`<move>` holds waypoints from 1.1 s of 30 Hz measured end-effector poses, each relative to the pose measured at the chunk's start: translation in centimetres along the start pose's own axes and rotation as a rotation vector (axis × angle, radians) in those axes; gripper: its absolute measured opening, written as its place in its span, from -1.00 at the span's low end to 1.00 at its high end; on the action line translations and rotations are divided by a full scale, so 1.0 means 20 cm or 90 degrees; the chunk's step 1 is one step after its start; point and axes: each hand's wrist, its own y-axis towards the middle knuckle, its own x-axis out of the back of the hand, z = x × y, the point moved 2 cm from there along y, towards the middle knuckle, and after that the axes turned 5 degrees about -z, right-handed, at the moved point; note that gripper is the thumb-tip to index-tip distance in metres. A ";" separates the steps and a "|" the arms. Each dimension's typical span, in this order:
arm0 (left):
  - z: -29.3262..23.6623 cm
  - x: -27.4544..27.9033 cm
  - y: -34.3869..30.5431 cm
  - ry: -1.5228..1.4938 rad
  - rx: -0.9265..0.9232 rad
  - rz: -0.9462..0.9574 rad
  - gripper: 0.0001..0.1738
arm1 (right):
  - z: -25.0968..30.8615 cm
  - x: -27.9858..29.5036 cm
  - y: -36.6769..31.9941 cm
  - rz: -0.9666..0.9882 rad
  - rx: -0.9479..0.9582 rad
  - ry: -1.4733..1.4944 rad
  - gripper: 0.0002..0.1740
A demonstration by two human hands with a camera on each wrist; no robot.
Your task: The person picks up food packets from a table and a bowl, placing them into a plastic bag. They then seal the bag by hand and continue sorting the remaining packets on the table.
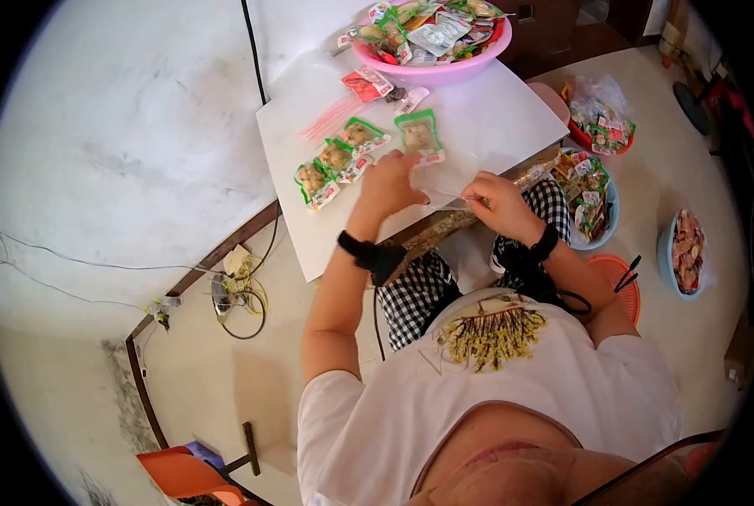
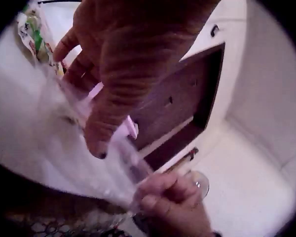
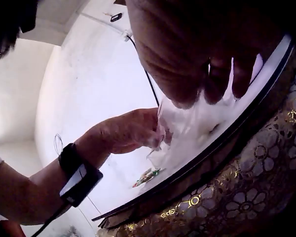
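A clear plastic bag (image 1: 446, 181) stretches between the two hands over the table's near edge. My right hand (image 1: 501, 205) pinches the bag's edge between thumb and fingers. In the left wrist view, my left hand (image 2: 123, 74) has its thumb spread well apart from its fingers, with the bag's film (image 2: 64, 143) around and beside them. Just beyond the left fingertips lies a green-edged snack packet (image 1: 419, 133). To the left are three similar packets, one lower (image 1: 311, 180), one in the middle (image 1: 335, 156) and one upper (image 1: 362, 133), in a slanting row.
A pink basin (image 1: 440, 74) heaped with packets stands at the white table's (image 1: 297, 244) far end. Near it lie a red packet (image 1: 367, 84) and thin pink strips (image 1: 335, 120). Floor basins, one blue (image 1: 614, 211) and another light blue (image 1: 668, 261), hold packets at right. An orange chair (image 1: 174, 472) is behind left.
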 end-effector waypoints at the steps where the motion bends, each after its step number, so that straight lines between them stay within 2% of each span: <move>1: 0.09 0.02 0.01 -0.026 -0.008 -0.036 -0.75 | -0.01 0.00 0.00 -0.005 0.011 -0.004 -0.87; 3: 0.26 0.03 0.07 -0.082 -0.026 -0.103 -0.72 | -0.01 -0.01 0.00 -0.016 0.029 -0.012 -0.87; 6: 0.33 0.05 0.13 0.320 0.120 -0.098 -0.77 | 0.01 -0.01 0.00 -0.022 0.035 -0.025 -0.93; 9: 0.39 -0.05 0.16 0.430 0.012 -0.137 -0.83 | 0.00 -0.02 -0.01 -0.042 0.007 -0.017 -0.95; 12: 0.42 -0.12 0.23 0.487 0.074 -0.090 -0.86 | 0.02 -0.02 -0.02 -0.055 0.032 -0.052 -0.95; 15: 0.49 -0.16 0.26 0.492 0.103 -0.105 -0.85 | 0.01 -0.02 -0.02 -0.069 0.040 -0.070 -0.94; 19: 0.50 -0.12 0.21 0.460 0.077 -0.131 -0.88 | 0.01 -0.04 -0.02 -0.094 -0.002 -0.056 -0.93; 21: 0.42 -0.03 0.16 0.453 0.077 -0.150 -0.90 | 0.00 -0.05 -0.03 -0.125 -0.005 -0.030 -0.92; 24: 0.36 0.08 0.03 0.417 0.039 -0.244 -0.93 | 0.01 -0.05 -0.03 -0.162 -0.029 0.008 -0.90; 27: 0.20 0.20 -0.17 0.379 -0.016 -0.316 -0.81 | 0.01 -0.06 -0.03 -0.186 -0.053 0.039 -0.89; 30: 0.01 0.32 -0.38 0.323 -0.128 -0.378 -0.71 | 0.02 -0.06 -0.02 -0.193 -0.066 0.072 -0.89; 33: -0.15 0.34 -0.55 0.259 -0.185 -0.313 -0.65 | 0.01 -0.07 -0.02 -0.204 -0.071 0.086 -0.88</move>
